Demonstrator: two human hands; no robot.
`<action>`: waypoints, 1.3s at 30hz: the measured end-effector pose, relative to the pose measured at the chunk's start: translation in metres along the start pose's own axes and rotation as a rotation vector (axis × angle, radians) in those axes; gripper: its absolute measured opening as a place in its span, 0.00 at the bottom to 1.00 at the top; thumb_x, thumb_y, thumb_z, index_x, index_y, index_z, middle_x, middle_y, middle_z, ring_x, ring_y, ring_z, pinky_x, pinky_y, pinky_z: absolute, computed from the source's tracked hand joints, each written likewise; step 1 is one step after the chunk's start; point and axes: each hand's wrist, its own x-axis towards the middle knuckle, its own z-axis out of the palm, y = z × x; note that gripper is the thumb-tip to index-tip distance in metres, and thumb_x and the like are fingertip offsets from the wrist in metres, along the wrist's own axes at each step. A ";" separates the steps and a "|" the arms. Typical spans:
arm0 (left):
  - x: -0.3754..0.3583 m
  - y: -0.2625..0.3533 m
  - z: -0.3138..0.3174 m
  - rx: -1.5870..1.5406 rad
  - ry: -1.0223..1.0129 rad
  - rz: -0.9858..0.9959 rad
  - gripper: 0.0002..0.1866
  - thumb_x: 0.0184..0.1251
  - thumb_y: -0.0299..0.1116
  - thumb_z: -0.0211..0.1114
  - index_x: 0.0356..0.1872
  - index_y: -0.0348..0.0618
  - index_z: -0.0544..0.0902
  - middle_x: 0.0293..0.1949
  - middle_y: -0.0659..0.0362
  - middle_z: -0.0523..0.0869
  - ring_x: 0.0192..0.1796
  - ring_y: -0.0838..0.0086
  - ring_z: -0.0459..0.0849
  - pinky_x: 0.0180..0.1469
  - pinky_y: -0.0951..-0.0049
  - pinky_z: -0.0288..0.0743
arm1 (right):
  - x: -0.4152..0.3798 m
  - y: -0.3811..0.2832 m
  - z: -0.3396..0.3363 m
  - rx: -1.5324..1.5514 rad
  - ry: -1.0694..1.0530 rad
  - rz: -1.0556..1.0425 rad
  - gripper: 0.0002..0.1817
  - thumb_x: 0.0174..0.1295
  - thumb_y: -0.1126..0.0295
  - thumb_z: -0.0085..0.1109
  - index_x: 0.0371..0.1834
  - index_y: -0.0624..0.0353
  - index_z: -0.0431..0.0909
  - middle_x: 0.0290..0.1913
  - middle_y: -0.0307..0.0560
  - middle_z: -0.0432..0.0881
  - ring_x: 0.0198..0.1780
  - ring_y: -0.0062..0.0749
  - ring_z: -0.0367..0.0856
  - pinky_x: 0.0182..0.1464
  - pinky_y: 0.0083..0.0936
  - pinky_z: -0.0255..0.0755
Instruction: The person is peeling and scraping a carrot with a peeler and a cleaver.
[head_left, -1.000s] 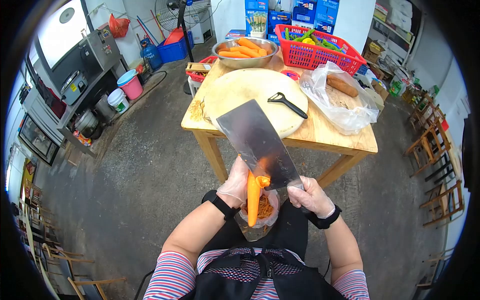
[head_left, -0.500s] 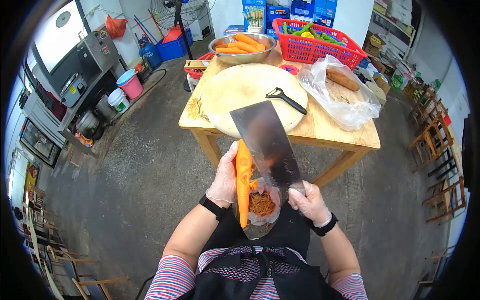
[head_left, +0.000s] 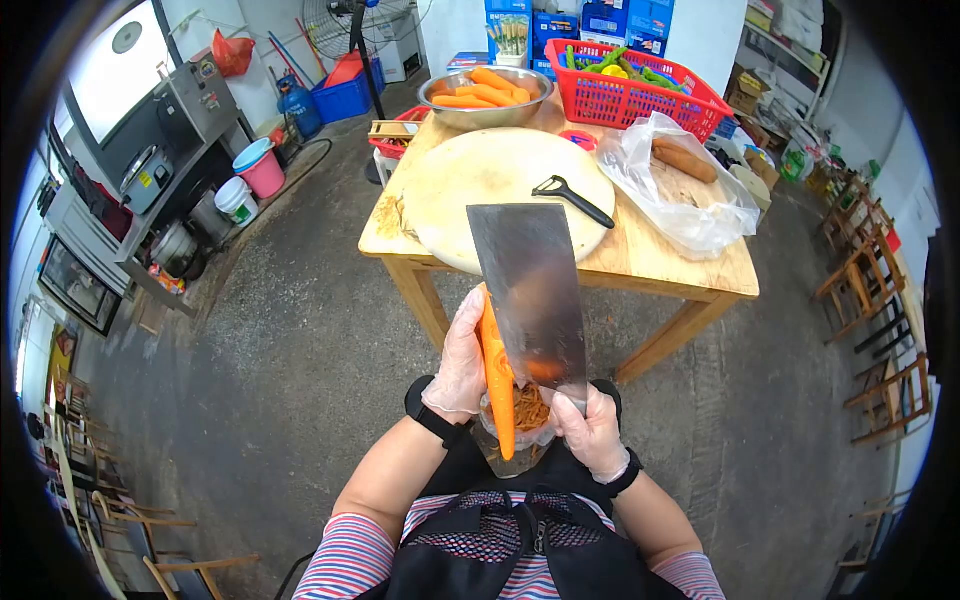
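In a clear plastic glove, my left hand (head_left: pixel 464 358) is closed around a peeled carrot (head_left: pixel 499 385), which points down toward my lap. My gloved right hand (head_left: pixel 594 430) grips the handle of a cleaver (head_left: pixel 530 295). Its broad blade stands up in front of me, flat side facing me, and covers part of the carrot's right side. Below both hands, a lined bin (head_left: pixel 533 437) between my legs holds orange peelings, partly hidden by the blade and carrot. Beyond the cleaver, a black peeler (head_left: pixel 575 200) lies on the round cutting board (head_left: pixel 460 170).
The board rests on a wooden table (head_left: pixel 700 279). Behind it stand a steel bowl (head_left: pixel 490 117) of peeled carrots and a red basket (head_left: pixel 640 103) of green vegetables. A plastic bag (head_left: pixel 690 225) with an unpeeled carrot (head_left: pixel 684 160) lies at the right.
The cleaver has swung more upright and moved left, its blade now overlapping the carrot. My right hand has shifted left and down; the carrot has moved slightly right.
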 end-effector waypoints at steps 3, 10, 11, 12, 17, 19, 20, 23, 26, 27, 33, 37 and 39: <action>0.003 -0.001 -0.012 0.015 0.002 -0.018 0.19 0.74 0.40 0.58 0.57 0.37 0.76 0.44 0.52 0.85 0.45 0.67 0.87 0.52 0.65 0.83 | -0.002 -0.006 0.004 -0.047 -0.014 -0.060 0.11 0.75 0.65 0.53 0.47 0.63 0.76 0.25 0.32 0.75 0.25 0.13 0.70 0.30 0.16 0.66; -0.015 0.006 -0.004 0.103 -0.060 -0.059 0.18 0.73 0.38 0.59 0.56 0.37 0.76 0.40 0.52 0.85 0.42 0.67 0.87 0.48 0.64 0.84 | -0.002 0.007 -0.003 -0.254 -0.075 -0.146 0.12 0.74 0.66 0.54 0.49 0.66 0.76 0.25 0.33 0.76 0.27 0.16 0.72 0.33 0.19 0.71; -0.016 0.008 -0.003 0.056 -0.064 -0.146 0.17 0.73 0.37 0.59 0.55 0.37 0.77 0.42 0.52 0.85 0.43 0.66 0.87 0.50 0.63 0.84 | -0.002 0.012 -0.004 -0.216 -0.074 -0.152 0.12 0.75 0.66 0.54 0.49 0.65 0.76 0.25 0.32 0.75 0.26 0.16 0.71 0.32 0.18 0.69; -0.017 0.010 -0.002 0.008 -0.068 -0.232 0.17 0.73 0.36 0.58 0.55 0.37 0.77 0.43 0.52 0.85 0.44 0.66 0.87 0.52 0.63 0.84 | -0.002 0.014 -0.004 -0.179 -0.073 -0.158 0.12 0.75 0.66 0.53 0.49 0.65 0.76 0.25 0.32 0.74 0.26 0.15 0.70 0.31 0.18 0.68; -0.013 0.014 0.003 -0.040 0.044 -0.236 0.15 0.73 0.33 0.56 0.55 0.36 0.77 0.48 0.52 0.85 0.49 0.64 0.86 0.57 0.61 0.82 | -0.005 0.009 -0.006 0.005 -0.055 0.004 0.13 0.75 0.66 0.52 0.52 0.64 0.76 0.24 0.29 0.72 0.24 0.11 0.65 0.27 0.15 0.61; -0.007 0.012 -0.004 -0.103 0.041 -0.218 0.15 0.72 0.33 0.55 0.54 0.36 0.77 0.48 0.52 0.86 0.50 0.65 0.86 0.58 0.62 0.82 | -0.006 0.009 -0.006 -0.069 -0.006 -0.006 0.11 0.75 0.65 0.53 0.48 0.63 0.76 0.24 0.29 0.72 0.24 0.11 0.65 0.27 0.15 0.62; -0.006 0.010 -0.007 -0.104 0.040 -0.219 0.15 0.72 0.33 0.55 0.54 0.36 0.77 0.48 0.52 0.86 0.50 0.65 0.86 0.58 0.62 0.82 | -0.006 0.010 -0.006 -0.071 -0.004 -0.006 0.11 0.75 0.65 0.53 0.48 0.63 0.76 0.24 0.29 0.72 0.24 0.11 0.65 0.27 0.15 0.62; -0.007 0.010 -0.012 -0.156 -0.002 -0.254 0.17 0.76 0.37 0.57 0.58 0.38 0.75 0.53 0.53 0.83 0.54 0.65 0.84 0.60 0.62 0.79 | -0.006 0.009 -0.006 -0.117 0.019 -0.020 0.10 0.75 0.65 0.53 0.44 0.62 0.76 0.25 0.29 0.72 0.25 0.11 0.65 0.27 0.14 0.62; -0.010 0.010 -0.011 -0.114 -0.031 -0.215 0.17 0.76 0.38 0.57 0.58 0.38 0.75 0.52 0.54 0.83 0.54 0.66 0.83 0.59 0.63 0.80 | -0.002 -0.007 -0.014 -0.130 0.020 0.040 0.10 0.75 0.65 0.53 0.42 0.60 0.74 0.25 0.32 0.74 0.24 0.13 0.68 0.28 0.15 0.64; -0.016 0.014 -0.004 -0.086 -0.042 -0.240 0.17 0.75 0.38 0.58 0.58 0.38 0.75 0.52 0.54 0.83 0.54 0.66 0.83 0.59 0.64 0.79 | 0.001 -0.016 -0.019 -0.048 -0.013 0.141 0.09 0.74 0.65 0.54 0.41 0.60 0.73 0.24 0.33 0.74 0.24 0.14 0.69 0.28 0.15 0.65; -0.023 0.018 -0.010 -0.030 -0.050 -0.362 0.19 0.73 0.37 0.57 0.59 0.37 0.74 0.54 0.51 0.83 0.53 0.61 0.84 0.56 0.58 0.81 | 0.016 -0.049 -0.045 0.072 -0.223 0.308 0.13 0.75 0.62 0.53 0.48 0.62 0.77 0.25 0.31 0.70 0.24 0.13 0.65 0.28 0.14 0.64; -0.029 0.023 -0.017 -0.085 -0.116 -0.490 0.22 0.70 0.35 0.58 0.60 0.33 0.73 0.55 0.46 0.83 0.52 0.55 0.86 0.50 0.49 0.84 | 0.021 -0.062 -0.050 0.039 -0.300 0.370 0.10 0.75 0.64 0.52 0.38 0.58 0.73 0.23 0.32 0.71 0.23 0.14 0.67 0.27 0.15 0.64; -0.035 0.026 -0.006 -0.067 -0.083 -0.480 0.20 0.72 0.36 0.56 0.59 0.35 0.73 0.52 0.47 0.83 0.51 0.56 0.86 0.46 0.51 0.85 | 0.023 -0.067 -0.052 0.050 -0.303 0.400 0.10 0.74 0.66 0.53 0.35 0.57 0.71 0.22 0.33 0.72 0.23 0.15 0.68 0.27 0.17 0.65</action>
